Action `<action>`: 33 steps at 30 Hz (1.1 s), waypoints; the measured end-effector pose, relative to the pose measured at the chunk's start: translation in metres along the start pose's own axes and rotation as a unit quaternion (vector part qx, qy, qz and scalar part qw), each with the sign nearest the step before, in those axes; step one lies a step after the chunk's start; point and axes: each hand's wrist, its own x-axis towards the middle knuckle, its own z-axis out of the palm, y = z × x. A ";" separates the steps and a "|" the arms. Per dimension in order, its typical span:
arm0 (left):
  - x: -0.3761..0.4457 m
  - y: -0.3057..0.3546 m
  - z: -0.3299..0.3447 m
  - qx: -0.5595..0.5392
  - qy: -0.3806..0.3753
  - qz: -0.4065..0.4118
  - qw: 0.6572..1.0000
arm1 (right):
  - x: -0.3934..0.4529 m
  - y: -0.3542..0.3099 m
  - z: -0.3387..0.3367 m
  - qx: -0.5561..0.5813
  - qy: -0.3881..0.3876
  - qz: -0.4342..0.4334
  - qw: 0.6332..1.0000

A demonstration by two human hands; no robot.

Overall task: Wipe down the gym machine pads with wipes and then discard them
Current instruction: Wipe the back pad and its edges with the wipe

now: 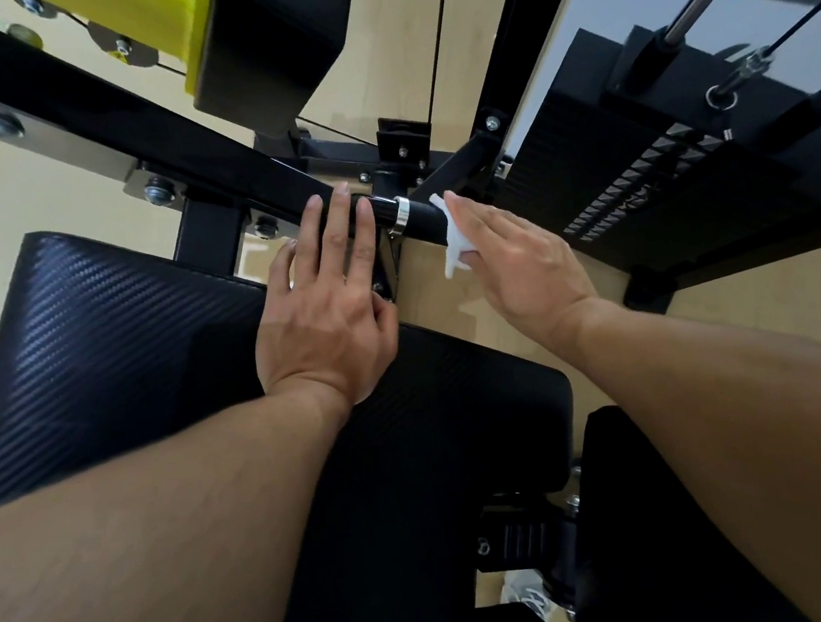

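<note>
Left hand [328,290] lies flat on the bar [279,182] to steady it, while the right hand [510,257] presses a wipe [454,238] against the grip [417,217], probably pinching it underneath.

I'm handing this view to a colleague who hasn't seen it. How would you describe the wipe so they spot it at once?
Start at the large black carbon-pattern pad on the left and follow the black frame bar above it rightward to the black handle grip with its silver ring. The wipe is pressed against that grip under the right hand. It is the only white, crumpled thing among the black parts.
</note>
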 end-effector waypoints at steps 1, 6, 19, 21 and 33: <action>0.000 0.000 0.000 0.001 -0.001 0.000 1.000 | 0.005 -0.006 -0.001 0.012 0.011 0.001 1.000; -0.001 0.000 0.000 0.006 -0.008 -0.004 1.000 | 0.032 -0.050 0.006 0.056 0.051 -0.006 0.997; 0.001 -0.002 0.000 0.006 0.012 -0.002 1.000 | 0.006 -0.015 -0.003 0.023 0.003 0.093 0.995; 0.000 -0.001 0.001 0.007 0.007 -0.002 1.000 | 0.026 -0.043 0.004 0.050 0.035 0.063 0.996; 0.000 -0.003 0.001 0.009 0.008 0.001 1.000 | -0.021 0.007 0.002 0.091 0.044 0.348 0.932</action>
